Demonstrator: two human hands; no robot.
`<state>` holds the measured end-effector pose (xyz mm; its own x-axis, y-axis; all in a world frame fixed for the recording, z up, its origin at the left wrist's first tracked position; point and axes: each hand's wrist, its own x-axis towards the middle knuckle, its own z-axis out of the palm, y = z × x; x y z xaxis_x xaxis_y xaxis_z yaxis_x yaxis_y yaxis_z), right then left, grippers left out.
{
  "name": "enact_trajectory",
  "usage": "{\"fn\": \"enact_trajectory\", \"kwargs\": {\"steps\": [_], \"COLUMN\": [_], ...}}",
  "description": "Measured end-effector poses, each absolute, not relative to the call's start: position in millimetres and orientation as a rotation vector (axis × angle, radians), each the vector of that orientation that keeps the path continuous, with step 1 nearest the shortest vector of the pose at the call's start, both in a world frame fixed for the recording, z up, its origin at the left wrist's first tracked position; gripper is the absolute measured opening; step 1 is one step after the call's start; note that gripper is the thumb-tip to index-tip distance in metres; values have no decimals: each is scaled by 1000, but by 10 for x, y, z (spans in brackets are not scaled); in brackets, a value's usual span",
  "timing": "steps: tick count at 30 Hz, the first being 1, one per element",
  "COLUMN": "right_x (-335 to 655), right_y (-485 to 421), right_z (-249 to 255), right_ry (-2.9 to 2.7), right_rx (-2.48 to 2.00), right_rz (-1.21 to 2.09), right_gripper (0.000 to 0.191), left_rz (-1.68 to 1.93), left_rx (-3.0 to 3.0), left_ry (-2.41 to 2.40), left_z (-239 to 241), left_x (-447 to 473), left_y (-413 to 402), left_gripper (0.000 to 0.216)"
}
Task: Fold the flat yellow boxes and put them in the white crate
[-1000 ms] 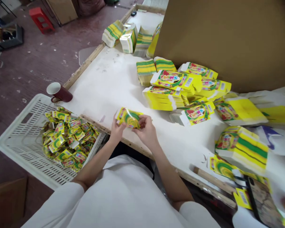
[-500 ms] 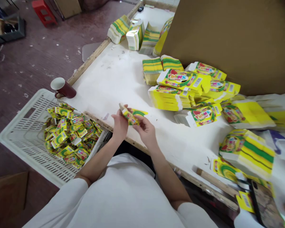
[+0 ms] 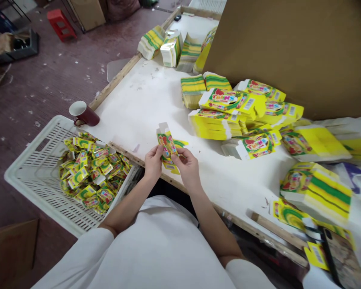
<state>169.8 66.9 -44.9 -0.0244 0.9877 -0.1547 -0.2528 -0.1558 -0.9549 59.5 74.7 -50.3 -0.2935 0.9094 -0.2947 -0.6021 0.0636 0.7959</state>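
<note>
My left hand (image 3: 154, 162) is closed, thumb and fingers pinching the left edge of printed yellow cardboard cartons (image 3: 165, 140). These look flat and slightly fanned, perhaps two together, with white end flaps pointing away from me. Opposite it, my right hand (image 3: 187, 166) pinches their right edge. Just behind the right fingers, more yellow and green printed card (image 3: 181, 143) lies on the white table (image 3: 138, 104). Below my left forearm stands a white plastic basket (image 3: 33, 168), heaped with small folded cartons (image 3: 92, 174).
Stacks of flat cartons (image 3: 231, 100) lie to the right, before a large brown cardboard sheet (image 3: 289, 60). A dark red mug (image 3: 87, 115) stands at the table's left edge. A phone (image 3: 343, 257) and a wooden strip (image 3: 278, 230) are at front right. A red stool (image 3: 61, 26) stands on the floor.
The cartons have turned from a tilted, edge-on position to face me, white flaps now pointing away. My left hand has shifted from beside them to grip their left edge.
</note>
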Motion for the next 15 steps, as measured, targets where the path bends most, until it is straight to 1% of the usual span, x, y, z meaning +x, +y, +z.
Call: {"fn": "enact_trajectory", "kwargs": {"steps": [5,10,11,13,15], "right_x": [1753,1904,1947,2043,2137], "right_y": [729,807,819,841,862], "right_z": [-508,-486,-464,-413,-363], "right_ry": [-1050,-1468,-1547,-1687,-1842], "right_rx": [-1170,-1121,-1116,-1133,-1127], "right_rz": [1314,1058,1002,863,703], "right_gripper": [21,9,10,17,29], "left_rz": [1563,1613,1583,1422,1198], "left_rx": [447,614,675,863,1105], "left_ry": [1096,1103,1125,1138,1097], "left_z": [-450,-352,-322,-235,-115], "left_x": [554,309,217,2,-204], "left_y": [738,785,796,817,835], "left_gripper": [36,35,36,42,60]}}
